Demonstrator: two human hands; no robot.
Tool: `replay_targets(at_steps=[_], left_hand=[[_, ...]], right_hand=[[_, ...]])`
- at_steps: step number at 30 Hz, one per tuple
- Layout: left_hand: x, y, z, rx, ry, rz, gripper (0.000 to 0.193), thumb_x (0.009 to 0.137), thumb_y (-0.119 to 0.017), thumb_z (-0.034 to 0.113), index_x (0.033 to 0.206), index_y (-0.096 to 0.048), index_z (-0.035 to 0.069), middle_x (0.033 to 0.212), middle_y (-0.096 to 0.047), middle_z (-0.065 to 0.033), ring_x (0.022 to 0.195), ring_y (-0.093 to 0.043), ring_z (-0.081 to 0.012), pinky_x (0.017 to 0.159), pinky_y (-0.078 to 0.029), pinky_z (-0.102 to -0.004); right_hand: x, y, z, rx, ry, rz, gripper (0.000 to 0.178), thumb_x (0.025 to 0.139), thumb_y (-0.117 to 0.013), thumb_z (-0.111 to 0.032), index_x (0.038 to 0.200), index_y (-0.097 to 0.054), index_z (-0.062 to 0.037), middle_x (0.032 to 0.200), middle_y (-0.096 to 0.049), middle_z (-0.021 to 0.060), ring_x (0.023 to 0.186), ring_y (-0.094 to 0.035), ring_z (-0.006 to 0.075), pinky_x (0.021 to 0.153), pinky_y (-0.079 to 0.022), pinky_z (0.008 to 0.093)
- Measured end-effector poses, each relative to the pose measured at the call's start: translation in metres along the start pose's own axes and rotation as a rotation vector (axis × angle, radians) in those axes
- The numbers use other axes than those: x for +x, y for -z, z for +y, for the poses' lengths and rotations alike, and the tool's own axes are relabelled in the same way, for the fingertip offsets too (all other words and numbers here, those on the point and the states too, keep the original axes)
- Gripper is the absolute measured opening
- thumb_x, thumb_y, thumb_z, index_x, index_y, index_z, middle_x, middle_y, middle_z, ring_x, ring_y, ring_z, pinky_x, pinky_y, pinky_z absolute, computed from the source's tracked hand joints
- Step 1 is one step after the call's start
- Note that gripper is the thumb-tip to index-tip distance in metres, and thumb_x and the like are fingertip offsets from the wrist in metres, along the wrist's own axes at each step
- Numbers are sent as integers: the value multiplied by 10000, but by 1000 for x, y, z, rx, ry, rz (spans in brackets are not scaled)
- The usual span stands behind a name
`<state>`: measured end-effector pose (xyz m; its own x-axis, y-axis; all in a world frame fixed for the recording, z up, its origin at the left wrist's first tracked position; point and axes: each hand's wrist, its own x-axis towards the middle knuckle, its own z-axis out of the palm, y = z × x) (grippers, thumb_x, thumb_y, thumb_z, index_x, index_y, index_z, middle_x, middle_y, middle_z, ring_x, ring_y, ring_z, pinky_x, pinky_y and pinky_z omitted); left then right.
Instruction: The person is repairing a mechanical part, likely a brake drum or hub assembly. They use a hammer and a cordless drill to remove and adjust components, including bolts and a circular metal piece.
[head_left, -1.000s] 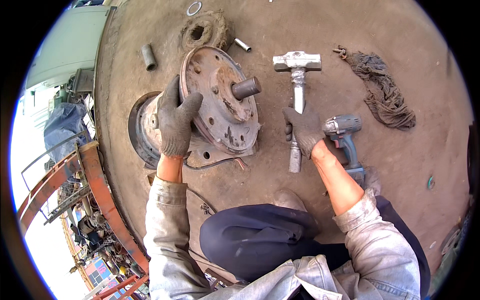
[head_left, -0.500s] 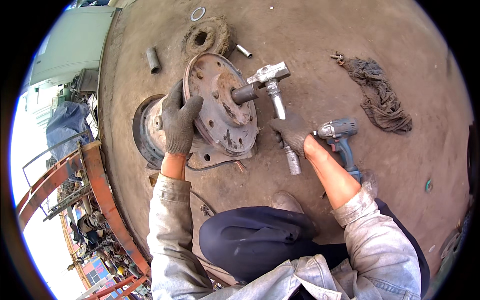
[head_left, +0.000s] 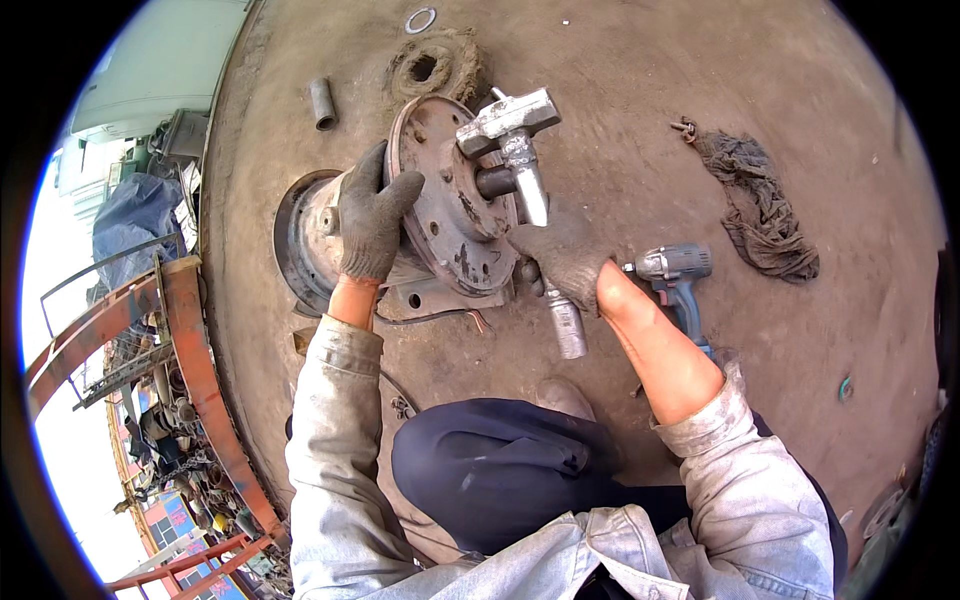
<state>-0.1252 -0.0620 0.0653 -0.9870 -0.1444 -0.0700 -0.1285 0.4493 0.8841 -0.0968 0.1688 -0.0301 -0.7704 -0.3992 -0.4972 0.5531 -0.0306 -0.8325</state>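
Note:
A rusty round metal flange [head_left: 440,230], with several bolt holes and a short dark shaft [head_left: 497,181] at its centre, tilts against a drum-shaped housing [head_left: 310,240]. My gloved left hand [head_left: 372,225] grips the flange's left rim, thumb toward the face and fingers partly hidden behind the edge. In my gloved right hand [head_left: 565,250] is a silver sledgehammer [head_left: 513,120], closed round its handle. The hammer's head is above the shaft, apparently clear of it, and covers part of the flange. The handle's thicker end sticks out below my fist.
A blue-grey cordless impact wrench [head_left: 677,275] lies right of my hand. Beyond it is a dark rag [head_left: 757,210]. A dirt-caked ring [head_left: 440,65], a metal sleeve [head_left: 323,104] and a thin ring [head_left: 420,20] lie ahead. An orange steel frame [head_left: 205,350] stands left.
The hammer has risen, its head shifting left and over the shaft and looking larger. My left hand stays on the flange rim. The whole view has shifted slightly.

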Motion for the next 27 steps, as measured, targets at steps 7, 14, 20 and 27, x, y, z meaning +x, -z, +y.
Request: replay_targets(at_steps=[7,14,20,27], left_hand=[[-1,3,-1,24,6,8,591,918,-759,185,1445,-679,-68,1234,-788,-128,1061,-725,-184,959,-603,-354],[3,-7,-1,-3,21,-18,618,917,-727,205,1469,-667,-65,1267,-779,-133,1094,-723,-198,1005,-585,-367],[-1,4,-6,1,49,-8,622,922,-724,235,1467,-674,-60,1279,-775,-143,1118,-720,-207,1020,-574,-367],[4,7,-12,125,-42,-18,639,953,-754,308,1470,-671,-57,1248,-788,-162,1073,-751,-214,977,-606,-365]], right_hand=[[-27,52,-6,275,0,330,262,998,-755,-207,1128,-602,-38,779,-622,39,575,-618,132,484,-530,312],[-9,-6,68,134,-142,345,184,925,-696,-109,1026,-580,-8,740,-652,100,539,-648,195,481,-555,375],[-7,51,39,61,-247,-51,220,940,-724,-161,1024,-589,-9,724,-638,72,541,-629,169,469,-531,340],[-10,200,-20,-627,-123,11,270,943,-705,-203,1109,-581,-30,782,-637,46,576,-623,146,492,-520,335]])
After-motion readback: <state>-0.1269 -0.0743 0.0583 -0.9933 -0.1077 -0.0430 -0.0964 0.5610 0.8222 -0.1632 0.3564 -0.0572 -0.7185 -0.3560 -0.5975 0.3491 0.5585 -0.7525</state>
